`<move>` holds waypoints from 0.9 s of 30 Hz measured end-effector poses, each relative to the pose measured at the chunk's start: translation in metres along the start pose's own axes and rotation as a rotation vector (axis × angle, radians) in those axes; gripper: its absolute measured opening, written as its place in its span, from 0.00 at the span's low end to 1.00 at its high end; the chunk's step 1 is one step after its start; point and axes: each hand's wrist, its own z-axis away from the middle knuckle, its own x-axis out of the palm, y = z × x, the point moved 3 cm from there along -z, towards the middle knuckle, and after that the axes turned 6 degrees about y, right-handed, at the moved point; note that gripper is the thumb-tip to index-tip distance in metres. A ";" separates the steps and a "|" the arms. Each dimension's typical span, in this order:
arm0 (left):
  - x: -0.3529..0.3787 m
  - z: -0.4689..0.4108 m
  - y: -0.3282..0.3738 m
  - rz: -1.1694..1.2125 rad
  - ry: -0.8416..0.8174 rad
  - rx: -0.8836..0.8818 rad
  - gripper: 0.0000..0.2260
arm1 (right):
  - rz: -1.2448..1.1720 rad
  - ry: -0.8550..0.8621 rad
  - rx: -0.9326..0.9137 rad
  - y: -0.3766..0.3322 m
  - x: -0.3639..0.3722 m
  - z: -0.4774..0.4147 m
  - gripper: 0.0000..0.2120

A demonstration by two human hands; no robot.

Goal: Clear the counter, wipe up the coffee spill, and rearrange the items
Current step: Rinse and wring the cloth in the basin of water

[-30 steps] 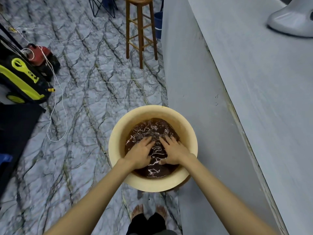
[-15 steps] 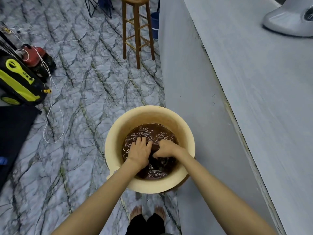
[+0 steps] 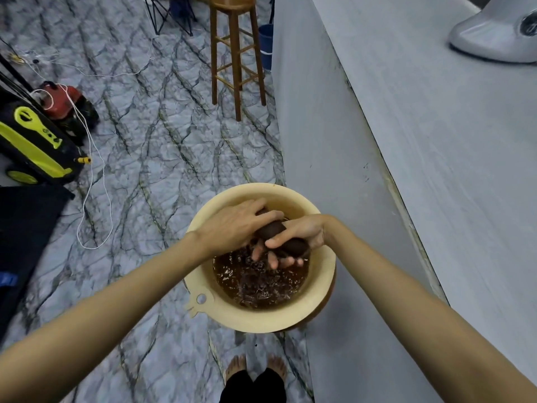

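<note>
A cream plastic basin (image 3: 290,315) holds dark brown rippling water (image 3: 261,283) and stands beside the grey counter (image 3: 436,141). Above the water I hold a wet dark brown cloth (image 3: 274,230), twisted into a roll. My left hand (image 3: 232,225) grips its far end from above. Lower down, my right hand (image 3: 296,242) wraps the other end, fingers curled under it. Both hands are over the far half of the basin.
A wooden stool (image 3: 235,53) stands ahead by the counter's side, with a blue bin (image 3: 266,42) behind it. A yellow and black machine (image 3: 32,144), a red device (image 3: 62,100) and a loose white cord (image 3: 93,181) lie on the marble floor at left. A white appliance base (image 3: 494,33) sits on the counter. My bare feet (image 3: 255,367) are below the basin.
The cloth was pressed under the water with both hands flat; now both hands have lifted it out and hold it twisted above the basin. The view has shifted slightly.
</note>
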 end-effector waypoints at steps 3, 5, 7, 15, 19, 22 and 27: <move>0.001 0.003 -0.009 -0.010 -0.144 -0.053 0.18 | 0.144 0.114 0.095 -0.009 -0.004 0.001 0.03; 0.006 0.004 -0.009 0.026 -0.270 -0.127 0.19 | 0.323 0.201 0.164 -0.013 -0.007 0.002 0.05; 0.010 0.004 -0.007 0.112 -0.352 -0.222 0.21 | 0.511 0.299 0.203 -0.017 -0.009 0.003 0.08; 0.017 0.012 -0.001 0.708 -0.276 -0.669 0.24 | 1.167 0.729 -0.003 -0.034 -0.004 -0.002 0.10; 0.034 0.026 0.011 1.144 -0.206 -1.003 0.27 | 1.275 0.900 -0.068 -0.030 -0.002 -0.006 0.13; 0.044 0.030 0.021 1.373 -0.186 -1.122 0.26 | 1.353 0.978 -0.116 -0.023 0.001 -0.009 0.04; 0.049 0.034 0.030 1.589 -0.196 -1.319 0.23 | 1.440 1.093 -0.172 -0.013 0.008 -0.015 0.06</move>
